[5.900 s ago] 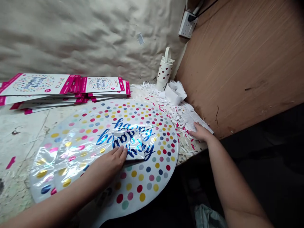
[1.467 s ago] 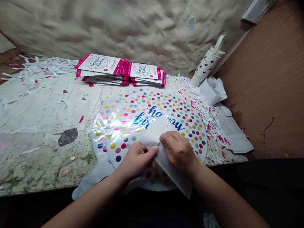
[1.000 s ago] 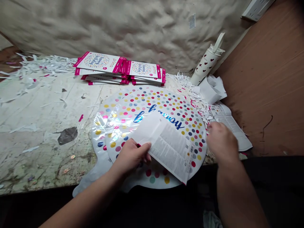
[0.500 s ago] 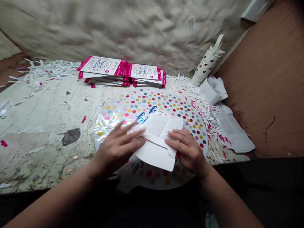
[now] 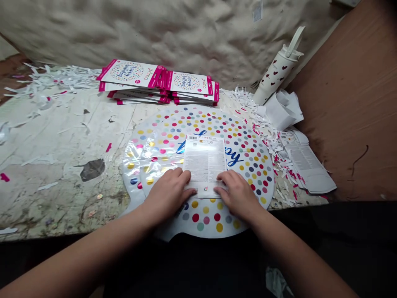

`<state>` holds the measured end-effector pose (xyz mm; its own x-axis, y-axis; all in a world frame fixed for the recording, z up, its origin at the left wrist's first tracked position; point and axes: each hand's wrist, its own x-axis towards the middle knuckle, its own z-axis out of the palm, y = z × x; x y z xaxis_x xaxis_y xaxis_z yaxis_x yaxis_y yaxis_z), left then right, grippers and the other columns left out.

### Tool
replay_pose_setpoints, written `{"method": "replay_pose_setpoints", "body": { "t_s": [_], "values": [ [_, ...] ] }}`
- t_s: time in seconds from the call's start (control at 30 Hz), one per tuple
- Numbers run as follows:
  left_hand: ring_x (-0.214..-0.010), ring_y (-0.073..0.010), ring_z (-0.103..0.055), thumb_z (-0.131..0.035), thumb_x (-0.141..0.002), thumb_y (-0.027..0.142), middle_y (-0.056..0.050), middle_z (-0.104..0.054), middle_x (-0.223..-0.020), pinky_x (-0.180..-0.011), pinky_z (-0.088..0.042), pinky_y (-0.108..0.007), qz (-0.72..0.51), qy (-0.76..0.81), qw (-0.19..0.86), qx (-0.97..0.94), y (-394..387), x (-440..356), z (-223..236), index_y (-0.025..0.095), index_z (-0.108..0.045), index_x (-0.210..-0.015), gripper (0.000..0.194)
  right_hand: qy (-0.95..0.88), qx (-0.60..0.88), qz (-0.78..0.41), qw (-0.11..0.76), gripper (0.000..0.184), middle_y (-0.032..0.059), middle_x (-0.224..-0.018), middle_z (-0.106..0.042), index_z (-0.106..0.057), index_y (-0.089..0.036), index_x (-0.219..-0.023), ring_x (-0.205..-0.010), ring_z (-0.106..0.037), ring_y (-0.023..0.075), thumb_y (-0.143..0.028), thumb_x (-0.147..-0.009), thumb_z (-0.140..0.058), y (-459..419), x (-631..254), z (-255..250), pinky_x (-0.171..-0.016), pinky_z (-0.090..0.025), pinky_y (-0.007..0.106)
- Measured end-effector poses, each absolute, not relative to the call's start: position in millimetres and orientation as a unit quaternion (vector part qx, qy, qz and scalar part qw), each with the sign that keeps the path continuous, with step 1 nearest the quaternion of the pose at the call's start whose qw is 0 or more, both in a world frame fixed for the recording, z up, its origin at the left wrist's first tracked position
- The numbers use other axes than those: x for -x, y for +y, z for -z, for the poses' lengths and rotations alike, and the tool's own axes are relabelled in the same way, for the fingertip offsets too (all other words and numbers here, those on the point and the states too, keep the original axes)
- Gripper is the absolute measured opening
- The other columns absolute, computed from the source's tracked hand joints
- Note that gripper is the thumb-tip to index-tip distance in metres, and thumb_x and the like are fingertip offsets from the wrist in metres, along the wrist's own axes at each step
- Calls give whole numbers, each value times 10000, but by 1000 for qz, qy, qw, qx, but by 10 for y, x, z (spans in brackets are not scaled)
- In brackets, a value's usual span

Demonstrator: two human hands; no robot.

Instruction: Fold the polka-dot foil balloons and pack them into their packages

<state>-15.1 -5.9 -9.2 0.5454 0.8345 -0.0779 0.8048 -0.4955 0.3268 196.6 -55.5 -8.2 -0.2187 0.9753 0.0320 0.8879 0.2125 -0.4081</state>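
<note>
1. Moved since the earlier frame: the printed card [image 5: 204, 161] now lies flat on the foil balloon [image 5: 245, 165], covering part of its lettering, on the desk [image 5: 62, 165]
2. Stacked packets [image 5: 155, 80] sit behind the balloon
3. Left hand [image 5: 167, 194] and right hand [image 5: 237, 194] rest side by side on the card's lower edge
4. Fingers [image 5: 182, 177] of both hands lie open and flat, gripping nothing

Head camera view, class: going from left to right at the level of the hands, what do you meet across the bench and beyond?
dark patch → left hand → printed white card → right hand → shredded white paper → printed paper sheets → brown wooden board
</note>
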Motion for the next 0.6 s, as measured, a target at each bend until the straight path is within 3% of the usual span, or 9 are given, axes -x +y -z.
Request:
{"method": "replay_pose_setpoints", "body": {
  "t_s": [0.07,0.13,0.2,0.27,0.37,0.47,0.6],
  "values": [
    [-775,-236,-551,-534,-809,336,-65,-567,-824,-654,-442,-335,-28,482,177,-858,14,150,91,171,-544,-839,167,-818,555,-107,104,288,112,-1182,-580,-568,-197,-1110,-1117,-518,280,-209,-822,-560,-515,-1929,53,-885,-469,449],
    [-793,-215,-560,-481,-822,257,-60,-570,-890,-672,-438,-318,-36,469,223,-854,32,184,73,186,-548,-894,122,-874,477,-80,46,424,120,-1330,-488,-505,-226,-1234,-1218,-444,314,-157,-819,-552,-526,-1876,69,-903,-462,461],
    [-837,-203,-559,-432,-825,208,-65,-571,-964,-712,-432,-310,-84,460,255,-847,-19,227,24,192,-556,-948,176,-892,451,-34,-3,477,159,-1344,-470,-470,-208,-1281,-1174,-494,331,-103,-819,-529,-545,-1822,104,-827,-510,453],
    [-772,-186,-557,-422,-850,268,-51,-588,-860,-690,-425,-294,-105,450,308,-832,-123,249,-39,179,-585,-856,186,-889,457,36,-16,424,202,-1282,-520,-498,-155,-1258,-1065,-578,330,-82,-840,-480,-542,-1783,119,-730,-544,442],
    [-564,-137,-519,-438,-855,460,-3,-541,-594,-569,-411,-252,-67,433,526,-729,-284,216,-80,165,-584,-695,366,-884,447,127,53,343,216,-1173,-599,-564,-71,-1177,-969,-629,298,-72,-870,-410,-523,-1744,62,-685,-557,408],
    [-594,-136,-572,-524,-801,515,-30,-611,-664,-583,-452,-241,-180,446,723,-495,-348,123,-9,140,-599,-783,383,-878,410,183,168,299,206,-1074,-654,-609,-8,-1097,-977,-633,279,-50,-857,-435,-554,-1673,-12,-764,-553,380],
    [-630,-124,-597,-714,-702,338,-30,-641,-686,-585,-475,-212,-354,480,747,-293,-330,10,112,129,-600,-770,248,-860,407,183,247,235,212,-960,-691,-647,15,-1006,-927,-659,269,-34,-819,-514,-655,-1535,19,-785,-557,353]
  ]
}}
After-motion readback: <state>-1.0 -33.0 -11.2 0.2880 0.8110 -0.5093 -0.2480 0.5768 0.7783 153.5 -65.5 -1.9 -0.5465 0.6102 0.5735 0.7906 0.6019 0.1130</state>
